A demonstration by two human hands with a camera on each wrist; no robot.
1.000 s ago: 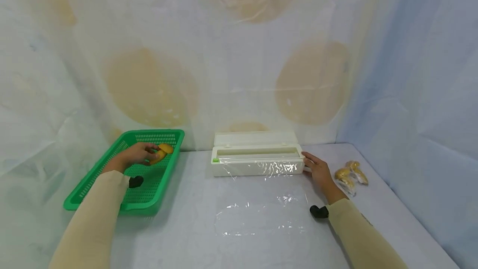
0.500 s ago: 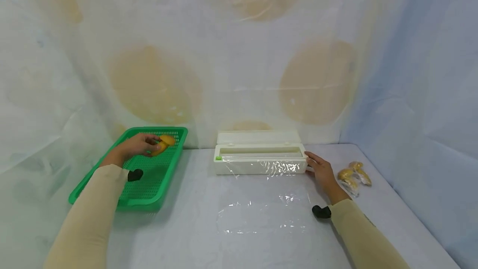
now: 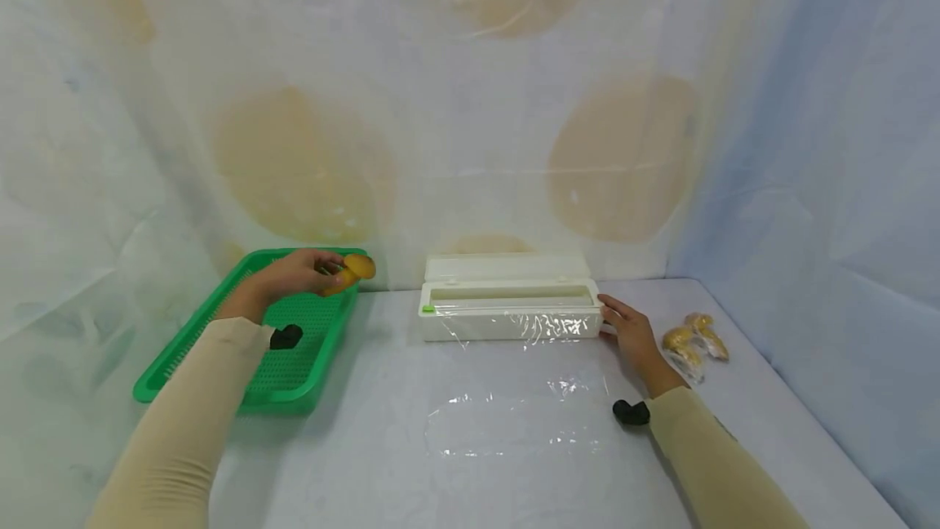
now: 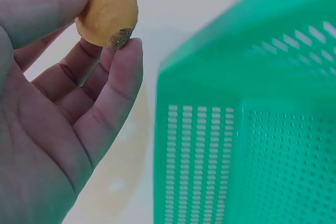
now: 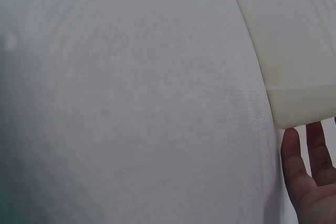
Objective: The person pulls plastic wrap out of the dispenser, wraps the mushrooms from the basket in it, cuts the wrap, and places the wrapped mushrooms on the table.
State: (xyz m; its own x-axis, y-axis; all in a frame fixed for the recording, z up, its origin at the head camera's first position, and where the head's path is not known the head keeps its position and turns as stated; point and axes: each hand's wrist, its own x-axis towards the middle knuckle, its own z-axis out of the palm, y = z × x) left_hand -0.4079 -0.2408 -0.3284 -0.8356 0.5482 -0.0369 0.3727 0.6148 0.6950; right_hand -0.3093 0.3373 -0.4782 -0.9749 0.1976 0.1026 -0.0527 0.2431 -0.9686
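Note:
A yellow mushroom [image 3: 358,266] is pinched between the thumb and fingers of my left hand [image 3: 297,274], raised over the far right rim of the green basket [image 3: 334,345]. The left wrist view shows the mushroom's [image 4: 107,9] dark, rough stem end by a fingertip. My right hand [image 3: 633,340] rests its fairly straight fingertips against the right end of a white cling film dispenser [image 3: 507,326], its lid up. From the dispenser a clear sheet of cling film [image 3: 514,423] spreads forward over the table. In the right wrist view, fingertips [image 5: 290,137] touch the dispenser's end [image 5: 304,108].
Several yellow mushrooms wrapped in film [image 3: 690,343] lie right of my right hand. A pale cloth covers the table [image 3: 352,464]. Sheeting with tan circles hangs close behind the dispenser, and more sheeting [image 3: 830,268] stands along the right side.
My left hand has lifted the mushroom up from inside the basket and carried it right, to the far rim. My right hand stays at the dispenser's end.

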